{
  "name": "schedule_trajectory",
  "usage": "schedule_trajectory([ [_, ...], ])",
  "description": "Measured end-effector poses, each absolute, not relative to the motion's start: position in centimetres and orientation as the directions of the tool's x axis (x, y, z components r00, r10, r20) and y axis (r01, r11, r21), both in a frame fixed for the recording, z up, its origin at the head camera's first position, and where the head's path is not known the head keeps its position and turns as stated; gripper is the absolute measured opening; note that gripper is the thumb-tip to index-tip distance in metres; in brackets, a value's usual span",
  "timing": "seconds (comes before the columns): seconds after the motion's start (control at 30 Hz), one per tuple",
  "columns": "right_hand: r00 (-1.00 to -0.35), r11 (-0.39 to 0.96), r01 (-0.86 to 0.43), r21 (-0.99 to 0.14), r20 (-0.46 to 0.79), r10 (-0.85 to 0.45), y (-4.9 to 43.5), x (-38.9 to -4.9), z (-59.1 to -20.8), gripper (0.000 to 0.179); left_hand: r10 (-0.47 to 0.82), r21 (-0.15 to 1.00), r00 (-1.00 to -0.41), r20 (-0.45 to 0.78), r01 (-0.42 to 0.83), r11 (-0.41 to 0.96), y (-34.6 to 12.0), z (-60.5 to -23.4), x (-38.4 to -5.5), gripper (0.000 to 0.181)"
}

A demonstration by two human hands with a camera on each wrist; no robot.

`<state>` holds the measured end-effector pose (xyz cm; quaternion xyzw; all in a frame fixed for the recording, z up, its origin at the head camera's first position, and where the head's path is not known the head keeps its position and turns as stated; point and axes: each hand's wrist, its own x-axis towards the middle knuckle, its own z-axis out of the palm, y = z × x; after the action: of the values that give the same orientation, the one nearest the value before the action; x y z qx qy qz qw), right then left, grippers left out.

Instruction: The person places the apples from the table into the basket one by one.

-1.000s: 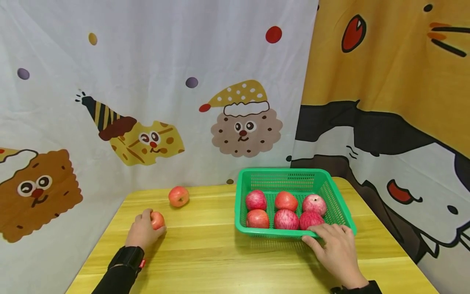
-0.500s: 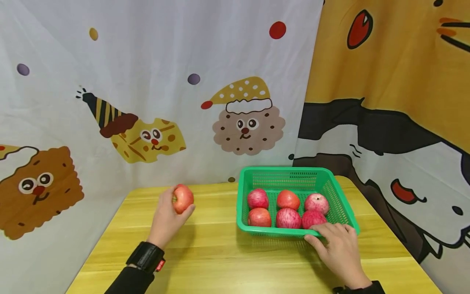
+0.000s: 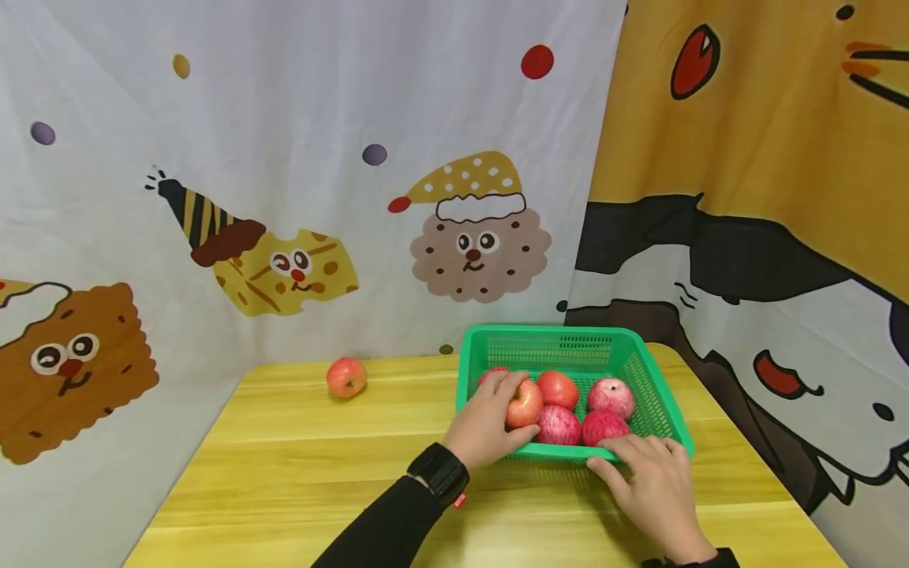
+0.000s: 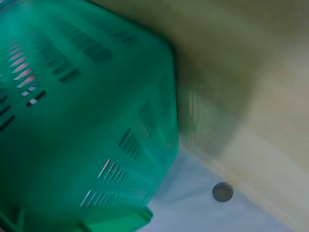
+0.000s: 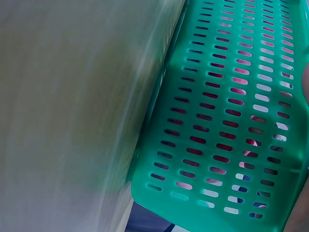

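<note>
My left hand (image 3: pixel 486 426) holds a red apple (image 3: pixel 525 405) over the left part of a green plastic basket (image 3: pixel 490 334). Thumb and fingers stand on either side of the fruit, which partly hides the apples below. My right hand (image 3: pixel 656 485) grips the basket's near rim toward the right corner, fingers over the edge and thumb outside. Inside sit several apples, among them a striped one (image 3: pixel 559 426) and a paler one (image 3: pixel 611 397). The left wrist view has the slotted basket wall (image 4: pixel 72 121) but no hand; the right wrist view shows another side (image 5: pixel 193 159) close up.
A single apple (image 3: pixel 346 378) lies on the wooden table (image 3: pixel 298 473) at the back left. Behind the table hangs a white curtain (image 3: pixel 298 95) with cartoon prints, and a yellow and black one (image 3: pixel 767 158) is at the right.
My left hand has picked up the nearer apple from the table's left side and carried it rightward to the basket. My right hand stays on the rim.
</note>
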<state>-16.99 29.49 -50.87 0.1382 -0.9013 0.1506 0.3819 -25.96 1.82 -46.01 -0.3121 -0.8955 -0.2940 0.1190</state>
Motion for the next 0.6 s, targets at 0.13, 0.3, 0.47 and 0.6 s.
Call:
schedule_trajectory([
  [0.13,-0.66,0.914,-0.371,-0.165,0.739,-0.135,29.57,-17.16,-50.52,0.037,0.476,0.36,-0.777,0.412,0.618,0.699,2.72,-46.3,-26.16,0.081],
  [0.3,-0.648,0.911,-0.38,-0.161,0.749,-0.139,29.8,-17.19,-50.5,0.045,0.482,0.352,-0.786,0.387,0.609,0.711,2.75,-46.29,-26.09,0.086],
  [0.47,-0.653,0.912,-0.377,-0.164,0.745,-0.136,29.69,-17.03,-50.74,0.043,0.475,0.338,-0.794,0.379,0.596,0.728,2.83,-46.69,-26.19,0.089],
  [0.6,-0.653,0.91,-0.379,-0.17,0.746,-0.132,29.53,-16.93,-50.93,0.042,0.476,0.322,-0.797,0.372,0.592,0.739,2.84,-47.03,-26.24,0.083],
])
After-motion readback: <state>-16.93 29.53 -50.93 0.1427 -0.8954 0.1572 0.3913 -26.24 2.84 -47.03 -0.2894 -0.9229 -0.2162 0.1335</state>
